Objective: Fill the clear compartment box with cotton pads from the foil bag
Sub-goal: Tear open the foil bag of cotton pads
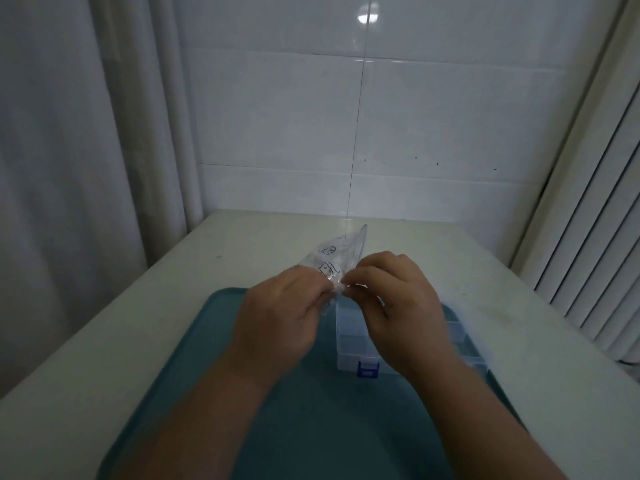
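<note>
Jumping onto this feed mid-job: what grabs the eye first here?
Both hands meet at the centre of the view: the left hand and right hand pinch the near end of the foil bag, which points away toward the tiled wall. Just beneath them the clear compartment box, with its blue latch, lies on a teal tray, partly hidden by the right hand.

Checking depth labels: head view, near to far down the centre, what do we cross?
Near to far: teal tray, blue latch, clear compartment box, foil bag, table, tiled wall.
</note>
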